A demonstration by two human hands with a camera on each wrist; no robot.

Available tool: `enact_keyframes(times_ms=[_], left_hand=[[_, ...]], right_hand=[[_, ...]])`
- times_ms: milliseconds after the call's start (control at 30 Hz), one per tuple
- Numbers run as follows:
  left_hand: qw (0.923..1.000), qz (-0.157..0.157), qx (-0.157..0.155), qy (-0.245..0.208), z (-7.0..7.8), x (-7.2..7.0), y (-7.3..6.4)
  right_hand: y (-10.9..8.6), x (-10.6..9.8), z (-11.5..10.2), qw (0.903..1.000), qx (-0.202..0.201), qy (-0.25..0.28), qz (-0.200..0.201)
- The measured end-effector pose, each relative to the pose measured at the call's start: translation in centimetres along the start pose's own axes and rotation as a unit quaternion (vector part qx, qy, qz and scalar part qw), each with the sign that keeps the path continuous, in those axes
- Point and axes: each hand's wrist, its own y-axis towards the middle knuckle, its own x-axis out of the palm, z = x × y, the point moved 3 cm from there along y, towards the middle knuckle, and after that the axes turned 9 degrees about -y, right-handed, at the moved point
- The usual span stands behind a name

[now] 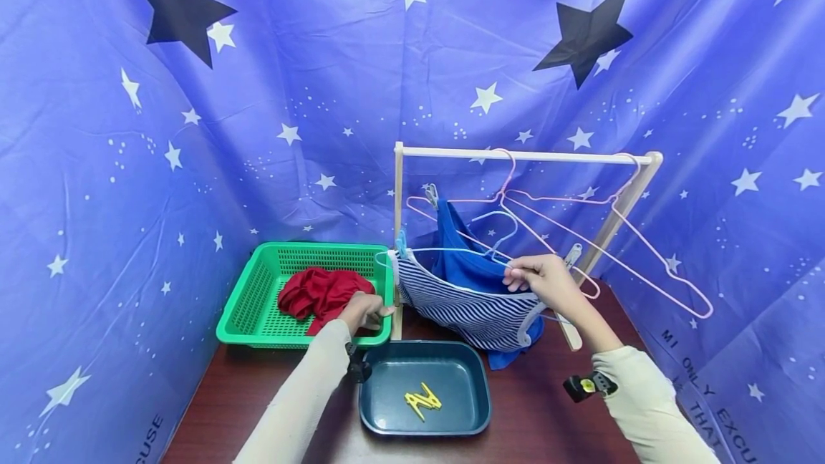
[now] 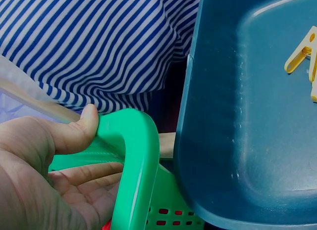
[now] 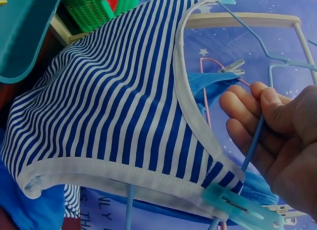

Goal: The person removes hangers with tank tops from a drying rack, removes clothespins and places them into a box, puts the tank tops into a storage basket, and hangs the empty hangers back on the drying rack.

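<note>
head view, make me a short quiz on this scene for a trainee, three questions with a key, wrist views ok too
1. True or false: the red cloth lies in the green basket.
2. Which thing does the right hand pinch?
a) a pink clothes hanger
b) a blue clothes hanger
c) the clothes rack
3. Fill in the colour: the clothespins in the dark tray are ____.

Key: 1. True. 2. b. 3. Yellow.

Left forearm (image 1: 293, 399) reaches forward and right; left hand (image 1: 369, 308) in a grip, thumb (image 2: 77, 133) opposing fingers. Right forearm (image 1: 651, 403) angles forward-left; right hand (image 1: 538, 279) pinching, other fingers (image 3: 242, 128) loosely bent.
</note>
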Motion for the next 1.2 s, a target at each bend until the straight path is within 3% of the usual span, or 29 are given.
enact_keyframes(times_ms=[367,767,933,1100,1200], left_hand=[[0.9998,-0.019,0.005,-0.010,-0.3,0.3,0.2],[1.0000,-0.007,0.002,-0.002,-0.4,-0.1,-0.4],[0.9996,-0.024,0.012,0.004,-0.3,-0.5,-1.2],[0.9959,-0.065,0.030,0.055,-0.4,-1.3,-1.6],[0.9946,-0.076,0.056,0.044,-0.3,-2.2,-1.5]], right_hand=[[0.7,1.8,0.6,0.9999,0.005,0.000,-0.009],[0.7,2.6,0.4,0.9994,0.008,-0.016,-0.030],[0.9,2.6,0.3,0.9992,0.004,-0.019,-0.035],[0.9,2.6,0.3,0.9990,0.008,-0.020,-0.039],[1.0,2.6,0.4,0.9989,0.010,-0.016,-0.042]])
